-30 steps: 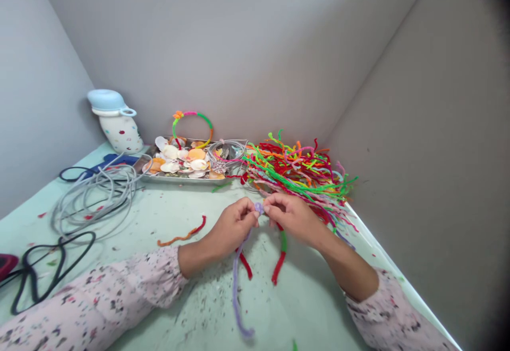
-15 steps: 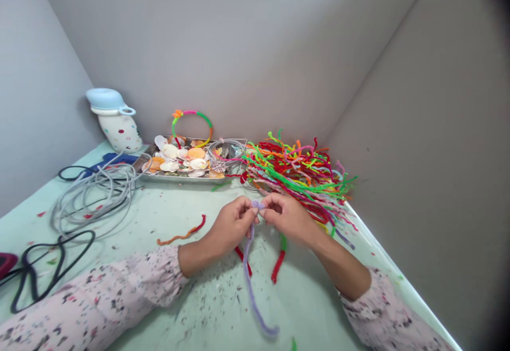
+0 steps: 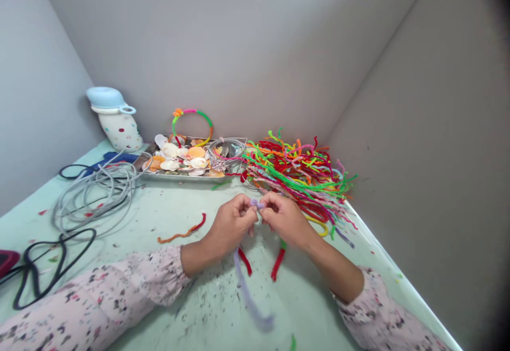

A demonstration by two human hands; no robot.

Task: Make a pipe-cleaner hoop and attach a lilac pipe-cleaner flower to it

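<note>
Between my two hands is a lavender pipe cleaner (image 3: 246,290), its upper end curled into small loops at the fingertips. My left hand (image 3: 232,219) pinches the loops from the left, and its tail hangs below that hand, blurred at the lower end. From the right, my right hand (image 3: 285,216) pinches the same looped end. Beneath the hands, a short red pipe cleaner piece (image 3: 245,262) and a red and green piece (image 3: 278,264) lie on the table, partly hidden. An orange and red pipe cleaner (image 3: 182,234) rests left of my left hand.
A metal tray (image 3: 183,179) of seashells stands at the back, a colourful pipe cleaner ring (image 3: 211,122) propped in it. Right of it spreads a heap of pipe cleaners (image 3: 298,173). Coiled grey cord (image 3: 95,197), black cord (image 3: 59,271) and a blue-lidded bottle (image 3: 119,128) are at left.
The pipe cleaner's hanging tail has swung a little to the left and up. Both hands still pinch the looped end, with the fingers slightly shifted.
</note>
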